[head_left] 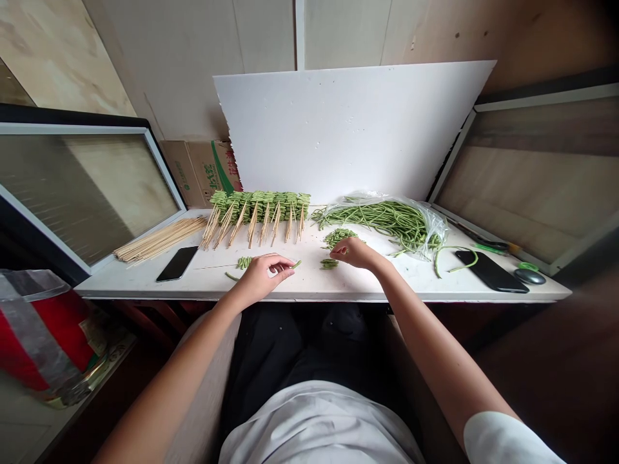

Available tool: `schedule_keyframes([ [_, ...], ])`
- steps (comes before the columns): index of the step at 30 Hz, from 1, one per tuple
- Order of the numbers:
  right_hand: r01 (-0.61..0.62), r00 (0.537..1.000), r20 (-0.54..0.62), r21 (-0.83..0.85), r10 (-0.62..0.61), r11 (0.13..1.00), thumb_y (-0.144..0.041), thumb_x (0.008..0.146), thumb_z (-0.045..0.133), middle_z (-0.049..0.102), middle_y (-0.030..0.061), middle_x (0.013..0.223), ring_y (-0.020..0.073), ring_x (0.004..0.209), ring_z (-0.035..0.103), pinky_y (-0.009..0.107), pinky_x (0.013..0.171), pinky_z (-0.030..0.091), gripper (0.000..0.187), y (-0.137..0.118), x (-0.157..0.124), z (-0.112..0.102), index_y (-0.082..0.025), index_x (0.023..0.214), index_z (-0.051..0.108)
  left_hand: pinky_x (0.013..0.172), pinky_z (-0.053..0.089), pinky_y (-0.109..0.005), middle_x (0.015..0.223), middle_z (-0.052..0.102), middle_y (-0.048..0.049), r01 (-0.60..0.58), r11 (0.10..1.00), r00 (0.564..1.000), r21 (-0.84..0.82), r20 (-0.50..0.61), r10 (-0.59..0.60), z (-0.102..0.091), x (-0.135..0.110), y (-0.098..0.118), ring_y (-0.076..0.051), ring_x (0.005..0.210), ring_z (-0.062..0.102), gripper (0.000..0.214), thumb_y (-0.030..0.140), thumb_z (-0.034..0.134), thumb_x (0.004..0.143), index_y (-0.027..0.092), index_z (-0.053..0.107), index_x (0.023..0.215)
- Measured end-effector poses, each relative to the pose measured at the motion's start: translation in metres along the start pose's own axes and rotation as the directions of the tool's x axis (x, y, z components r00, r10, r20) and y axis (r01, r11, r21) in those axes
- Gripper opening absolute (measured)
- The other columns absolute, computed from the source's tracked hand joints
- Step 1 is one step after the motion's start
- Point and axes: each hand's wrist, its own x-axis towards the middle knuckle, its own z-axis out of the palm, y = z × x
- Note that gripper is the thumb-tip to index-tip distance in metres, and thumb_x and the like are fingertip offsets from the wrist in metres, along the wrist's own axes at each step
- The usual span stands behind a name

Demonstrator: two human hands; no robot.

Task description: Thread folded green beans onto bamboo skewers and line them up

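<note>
My left hand (265,274) is closed in a pinch around a green bean (296,264), whose tip pokes out past the fingers. Beside that hand on the table lie a short row of cut bean pieces (244,263) and a curved length of bean (232,276). My right hand (352,251) has its fingers pressed together over a small group of bean pieces (329,263); whatever is between the fingertips is hidden. Just behind it sits a heap of cut beans (340,237).
Several bean skewers (261,216) are stacked at the back, near loose bamboo sticks (159,240) and a phone (177,263). Long beans (387,216) fill a clear bag (438,227) at right. Another phone (491,270) and a grey rounded object (529,276) lie by the right edge.
</note>
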Motion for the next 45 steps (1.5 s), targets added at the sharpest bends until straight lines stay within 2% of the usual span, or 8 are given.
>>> schedule_keyframes([
  [3,0.066,0.995,-0.074,0.056,-0.062,0.996,-0.046,0.092,0.076,0.082,0.0114,0.095,0.0271,0.08,0.074,0.036,0.07,0.056,0.027,-0.014,-0.002,-0.005,-0.02,0.092,0.085,0.078,0.057,-0.031,0.103,0.079,-0.0076,-0.009,1.0,1.0,-0.012,0.026,0.009,0.001,-0.001,0.0,-0.018,0.083,0.069,0.023,0.041,0.073,0.096,0.022,0.082,0.106],
  [7,0.18,0.984,-0.031,0.278,-0.178,0.944,-0.061,0.093,0.07,0.082,0.0107,0.102,0.0259,0.089,0.075,0.036,0.079,0.059,0.043,-0.052,-0.01,-0.007,-0.021,0.101,0.085,0.077,0.058,-0.032,0.104,0.078,-0.0089,-0.01,0.999,1.0,-0.041,0.023,0.011,0.003,-0.001,0.004,-0.019,0.084,0.072,0.026,0.043,0.071,0.098,0.022,0.082,0.108],
  [10,0.272,0.953,0.027,0.363,-0.301,0.891,-0.062,0.088,0.076,0.082,0.0081,0.11,0.0256,0.099,0.075,0.035,0.085,0.059,0.043,-0.08,-0.017,0.003,-0.024,0.107,0.084,0.076,0.06,-0.032,0.102,0.078,-0.0089,-0.006,0.997,1.0,-0.071,-0.015,0.005,0.005,-0.001,0.007,-0.019,0.083,0.073,0.028,0.045,0.075,0.095,0.02,0.08,0.107],
  [13,0.35,0.926,0.012,0.341,-0.376,0.872,-0.059,0.088,0.079,0.082,0.0062,0.101,0.0232,0.091,0.074,0.034,0.08,0.056,0.038,-0.095,-0.019,0.017,-0.026,0.107,0.084,0.076,0.061,-0.031,0.097,0.078,-0.0073,0.02,0.996,0.999,-0.086,-0.048,-0.024,0.006,-0.001,0.008,-0.019,0.08,0.072,0.03,0.044,0.081,0.09,0.02,0.078,0.107],
  [21,0.369,0.928,-0.176,0.308,-0.329,0.877,-0.055,0.093,0.074,0.079,0.0081,0.098,0.023,0.087,0.07,0.037,0.081,0.054,0.032,-0.089,-0.016,0.021,-0.024,0.096,0.082,0.08,0.059,-0.033,0.1,0.079,-0.0073,-0.021,0.999,0.997,-0.027,-0.076,0.019,0.001,0.0,0.004,-0.02,0.084,0.072,0.021,0.039,0.079,0.092,0.021,0.082,0.102],
  [36,0.465,0.884,-0.206,0.288,-0.42,0.837,-0.048,0.094,0.076,0.074,0.0072,0.096,0.0236,0.095,0.064,0.037,0.083,0.052,0.025,-0.106,-0.023,0.035,-0.024,0.097,0.074,0.072,0.053,-0.031,0.095,0.076,-0.0082,-0.132,0.991,0.983,0.027,-0.123,0.134,-0.002,0.0,0.005,-0.019,0.079,0.067,0.021,0.039,0.074,0.098,0.021,0.082,0.102],
  [41,0.503,0.863,-0.226,0.311,-0.452,0.806,-0.03,0.096,0.073,0.072,0.0058,0.093,0.0221,0.093,0.061,0.036,0.083,0.051,0.008,-0.108,-0.024,0.039,-0.022,0.094,0.071,0.071,0.048,-0.029,0.089,0.07,-0.0055,-0.169,0.984,0.982,0.049,-0.076,0.172,-0.002,-0.001,0.015,-0.016,0.076,0.062,0.022,0.037,0.067,0.102,0.02,0.08,0.101],
  [45,0.522,0.853,-0.217,0.381,-0.475,0.763,-0.032,0.097,0.072,0.071,0.0061,0.088,0.0231,0.093,0.06,0.037,0.085,0.05,0.013,-0.107,-0.022,0.039,-0.022,0.089,0.073,0.073,0.046,-0.028,0.084,0.063,-0.0031,-0.193,0.98,0.981,0.042,-0.017,0.194,-0.003,-0.003,0.027,-0.015,0.073,0.056,0.025,0.038,0.063,0.104,0.019,0.078,0.097],
])
